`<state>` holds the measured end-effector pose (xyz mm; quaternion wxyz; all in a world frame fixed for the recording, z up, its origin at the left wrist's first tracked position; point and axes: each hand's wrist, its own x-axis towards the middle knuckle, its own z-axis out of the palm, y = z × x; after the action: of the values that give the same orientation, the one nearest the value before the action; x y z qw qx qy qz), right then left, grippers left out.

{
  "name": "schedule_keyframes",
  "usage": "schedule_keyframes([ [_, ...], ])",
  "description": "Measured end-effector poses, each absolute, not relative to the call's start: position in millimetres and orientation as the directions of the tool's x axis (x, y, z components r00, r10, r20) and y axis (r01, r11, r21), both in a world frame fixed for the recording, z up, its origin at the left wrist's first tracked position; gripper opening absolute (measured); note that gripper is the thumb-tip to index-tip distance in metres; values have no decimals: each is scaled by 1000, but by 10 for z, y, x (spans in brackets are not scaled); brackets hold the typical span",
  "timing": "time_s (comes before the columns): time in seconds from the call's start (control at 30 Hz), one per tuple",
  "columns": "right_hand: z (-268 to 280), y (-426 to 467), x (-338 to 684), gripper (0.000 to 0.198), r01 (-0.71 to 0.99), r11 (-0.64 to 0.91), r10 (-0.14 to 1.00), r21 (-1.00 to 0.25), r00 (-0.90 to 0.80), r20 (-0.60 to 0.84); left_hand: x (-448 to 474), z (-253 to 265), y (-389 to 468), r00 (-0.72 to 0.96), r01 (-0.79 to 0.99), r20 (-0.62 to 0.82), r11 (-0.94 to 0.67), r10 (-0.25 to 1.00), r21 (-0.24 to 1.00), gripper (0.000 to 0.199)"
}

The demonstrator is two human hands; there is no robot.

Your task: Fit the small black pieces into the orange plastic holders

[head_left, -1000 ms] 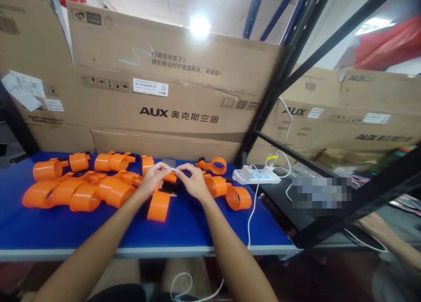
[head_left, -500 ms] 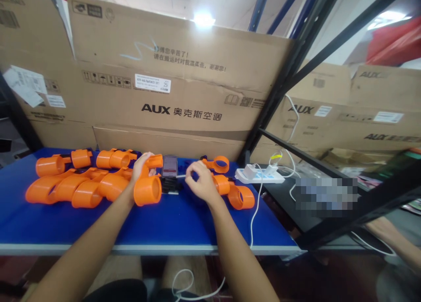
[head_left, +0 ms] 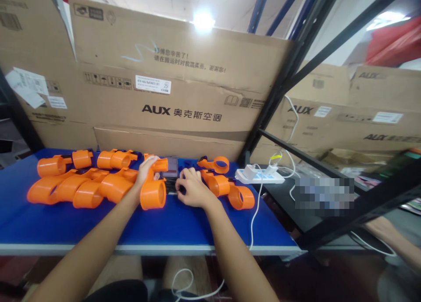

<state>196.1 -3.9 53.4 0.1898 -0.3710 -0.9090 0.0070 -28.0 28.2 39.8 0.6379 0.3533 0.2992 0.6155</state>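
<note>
My left hand [head_left: 146, 172] is wrapped round an orange plastic part [head_left: 153, 194], whose round, cup-like end faces me and whose narrower arm points up. My right hand [head_left: 194, 188] is beside it, fingers curled and thumb near the fingertips, over a small pile of black pieces [head_left: 171, 185]. What its fingers pinch is hidden. Behind the pile lies a dark phone [head_left: 170, 165], partly covered by the orange part. Close to my right wrist sit more orange parts [head_left: 219, 185], one with a ring end [head_left: 221, 164] behind them.
Several similar orange parts [head_left: 87, 194] line the left of the blue tabletop [head_left: 164, 229]. A white power strip [head_left: 259, 175] with plugs and cable lies at the right by a black rack post [head_left: 279, 91]. Cardboard boxes [head_left: 184, 131] stand behind. Another person's forearm [head_left: 388, 236] is at far right.
My left hand has moved slightly right with the orange part. My right hand has moved left and down to the black pieces; the thin light rod seen at its fingers is now out of sight.
</note>
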Motion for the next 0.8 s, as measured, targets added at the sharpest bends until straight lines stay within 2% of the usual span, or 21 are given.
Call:
schedule_keyframes([
  [0.13, 585, -63, 1942, 6, 628, 732, 674, -265, -609, 419, -254, 342, 324, -43, -459, 144, -148, 989, 876, 31],
  [0.27, 678, -129, 1922, 16, 419, 780, 624, -465, -585, 519, -202, 315, 320, -187, -429, 188, -252, 964, 867, 33],
  [0.43, 686, -202, 1858, 71, 307, 714, 657, -629, -603, 452, -159, 331, 288, -300, -461, 193, -319, 934, 828, 39],
  [0.5, 672, -221, 1821, 83, 262, 690, 664, -675, -600, 446, -153, 328, 301, -311, -463, 195, -328, 930, 824, 40],
  [0.6, 670, -237, 1785, 85, 180, 670, 655, -720, -600, 459, -129, 305, 343, -272, -460, 182, -294, 945, 838, 44],
  [0.73, 693, -229, 1791, 72, 114, 640, 669, -760, -569, 478, -41, 282, 309, -190, -494, 141, -218, 972, 842, 50],
  [0.8, 700, -212, 1798, 66, 75, 610, 694, -789, -531, 486, -17, 296, 203, -89, -514, 137, -163, 987, 843, 49],
])
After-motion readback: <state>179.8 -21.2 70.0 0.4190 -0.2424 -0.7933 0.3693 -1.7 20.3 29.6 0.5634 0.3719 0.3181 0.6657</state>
